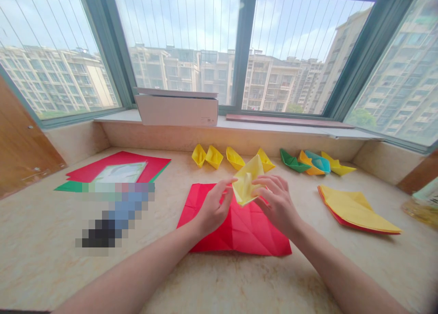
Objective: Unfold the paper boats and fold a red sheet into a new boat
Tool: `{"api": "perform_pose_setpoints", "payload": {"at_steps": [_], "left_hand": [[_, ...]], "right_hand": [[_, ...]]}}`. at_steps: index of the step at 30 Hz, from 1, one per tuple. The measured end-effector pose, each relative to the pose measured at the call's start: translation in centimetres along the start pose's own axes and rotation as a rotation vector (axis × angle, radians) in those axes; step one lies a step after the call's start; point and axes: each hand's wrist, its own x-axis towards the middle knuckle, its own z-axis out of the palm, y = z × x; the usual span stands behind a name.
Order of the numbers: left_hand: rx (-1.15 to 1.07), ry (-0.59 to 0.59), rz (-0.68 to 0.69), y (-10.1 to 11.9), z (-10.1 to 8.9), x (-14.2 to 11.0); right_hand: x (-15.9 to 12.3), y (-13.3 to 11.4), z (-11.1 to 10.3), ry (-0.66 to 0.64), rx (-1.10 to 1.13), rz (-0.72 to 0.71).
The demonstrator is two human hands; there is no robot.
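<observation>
Between my two hands is a pale yellow folded paper boat (247, 182), raised above a creased sheet of red paper (239, 232) that lies flat on the counter. My left hand (215, 207) pinches the boat's left edge between thumb and fingers. On the other side, my right hand (278, 199) grips its right edge, fingers curled over the side. Behind them stands a row of yellow paper boats, among them a yellow boat (214, 157) to the left of the held one.
Further right sit a green boat (292, 161), an orange boat and a blue boat (320, 161). A stack of yellow paper (359, 209) lies at right, red sheets (116, 161) at left. A white box (178, 109) rests on the sill. A jar (426, 204) stands at the right edge.
</observation>
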Motion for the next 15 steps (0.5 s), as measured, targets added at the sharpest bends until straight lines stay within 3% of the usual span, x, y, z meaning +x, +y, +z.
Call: {"api": "perform_pose_setpoints", "payload": {"at_steps": [3,9,15], "left_hand": [[-0.181,-0.034,-0.149,0.40,0.00,-0.06],[-0.272,-0.078,-0.257,0.34,0.24,-0.23],[-0.427,-0.086,-0.282,-0.02,0.95,-0.24]], "right_hand": [[-0.05,-0.11,-0.25,-0.045,-0.099,-0.012],[-0.13,-0.52,-0.18,-0.073,-0.201,-0.092],[-0.19,0.09,0.63,-0.099,-0.165,0.051]]}}
